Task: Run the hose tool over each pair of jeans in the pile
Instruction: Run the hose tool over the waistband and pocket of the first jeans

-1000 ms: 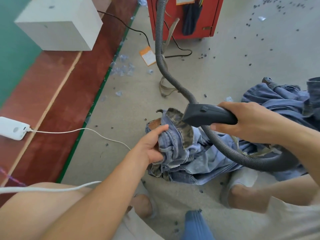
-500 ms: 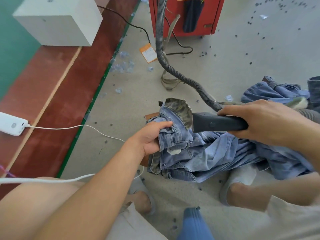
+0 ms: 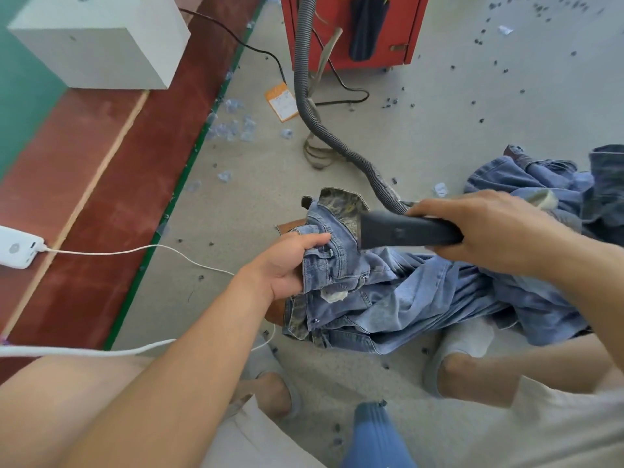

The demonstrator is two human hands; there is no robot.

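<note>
A pair of light blue jeans [image 3: 388,295] lies crumpled on the grey floor between my feet. My left hand [image 3: 287,265] grips its waistband and holds it up. My right hand [image 3: 489,228] grips the black hose tool [image 3: 405,233], whose flat mouth sits against the waistband's patterned lining. A grey ribbed hose [image 3: 324,130] runs from the tool back to a red machine [image 3: 354,28]. More jeans [image 3: 547,184] are piled at the right, behind my right hand.
A white block [image 3: 101,45] stands on the red strip at the left, with a white charger [image 3: 17,246] and its cable [image 3: 135,253] nearby. An orange tag [image 3: 282,101], plastic scraps and dark bits litter the floor. My knees and feet frame the jeans.
My right hand has swung the tool from above the jeans down and rightward against the waistband. The hose no longer loops over the jeans. My left hand has tightened on the waistband.
</note>
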